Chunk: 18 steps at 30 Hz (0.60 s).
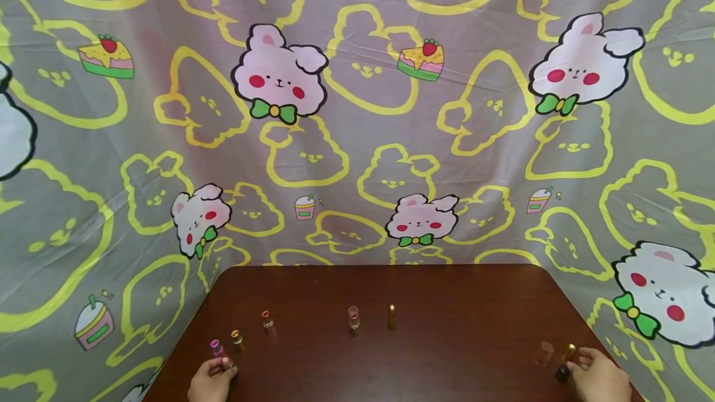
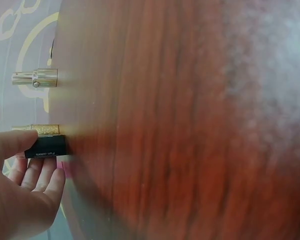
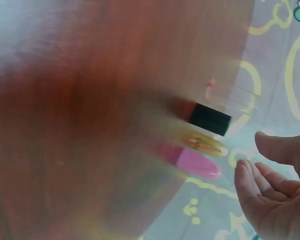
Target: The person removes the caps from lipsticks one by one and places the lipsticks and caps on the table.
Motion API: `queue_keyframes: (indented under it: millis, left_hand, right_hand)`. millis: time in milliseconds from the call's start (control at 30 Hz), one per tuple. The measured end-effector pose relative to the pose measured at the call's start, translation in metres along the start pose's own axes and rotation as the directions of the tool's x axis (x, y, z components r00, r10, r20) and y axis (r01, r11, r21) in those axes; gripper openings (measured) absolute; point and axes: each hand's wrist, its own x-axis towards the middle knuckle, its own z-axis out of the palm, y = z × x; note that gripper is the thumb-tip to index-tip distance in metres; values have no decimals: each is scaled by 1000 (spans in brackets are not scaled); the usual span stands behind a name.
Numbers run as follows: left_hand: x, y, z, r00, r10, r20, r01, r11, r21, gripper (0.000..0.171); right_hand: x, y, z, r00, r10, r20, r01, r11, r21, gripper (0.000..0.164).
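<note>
Cloth [image 1: 357, 172] backs the counter [image 1: 424, 365], where the left hand [image 2: 25, 197] pinches a black tube [image 2: 46, 147], I'd guess to steady it, the right hand [image 3: 280, 207] empty, unclenched beside a gold tube [image 3: 207, 144].

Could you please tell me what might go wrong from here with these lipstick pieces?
The right hand is open near a black cap, a gold cap and a pink cap standing close together; closing on one might topple a neighbour.

The left hand pinches a black tube close to a gold tube, so moving it could knock that over.

The clear cap barely shows against the table, so it might be bumped unnoticed.
</note>
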Motion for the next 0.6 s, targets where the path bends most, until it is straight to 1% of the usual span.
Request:
queue_keyframes:
  millis: [67, 133, 167, 233, 300, 333, 400, 467, 533, 600]
  left_hand:
    - [1, 0, 0, 1000, 8, 9, -8, 1000, 15, 35]
    - [1, 1, 0, 1000, 23, 18, -23, 999, 31, 35]
    - [1, 2, 0, 999, 29, 18, -30, 999, 37, 35]
    - [1, 3, -1, 999, 40, 22, -41, 998, 46, 35]
    - [1, 5, -1, 999, 40, 28, -42, 998, 48, 36]
    - [2, 6, -1, 999, 34, 27, -35, 998, 48, 35]
    - [2, 6, -1, 1000, 11, 30, -12, 999, 45, 36]
    - [2, 5, -1, 1000, -14, 27, 13, 999, 42, 37]
    - [2, 4, 0, 999, -28, 22, 27, 999, 38, 37]
    - [2, 4, 0, 999, -31, 19, 31, 999, 34, 38]
  right_hand:
    - [-1, -6, -3, 998, -5, -55, 7, 999, 42, 43]
    - [-4, -14, -5, 990, -27, -136, 40, 995, 89, 42]
    - [-7, -19, -6, 981, -43, -190, 65, 992, 108, 41]
    - [-13, -29, -6, 952, -77, -295, 126, 981, 150, 39]
    - [-19, -41, -3, 908, -130, -399, 213, 962, 169, 36]
    - [-22, -47, 0, 880, -160, -447, 261, 949, 175, 34]
    - [-26, -58, 7, 827, -227, -515, 364, 914, 180, 32]
    - [-28, -69, 17, 757, -309, -575, 478, 863, 165, 32]
    - [-28, -79, 29, 696, -388, -604, 573, 808, 142, 33]
    - [-29, -89, 42, 657, -446, -608, 637, 760, 130, 34]
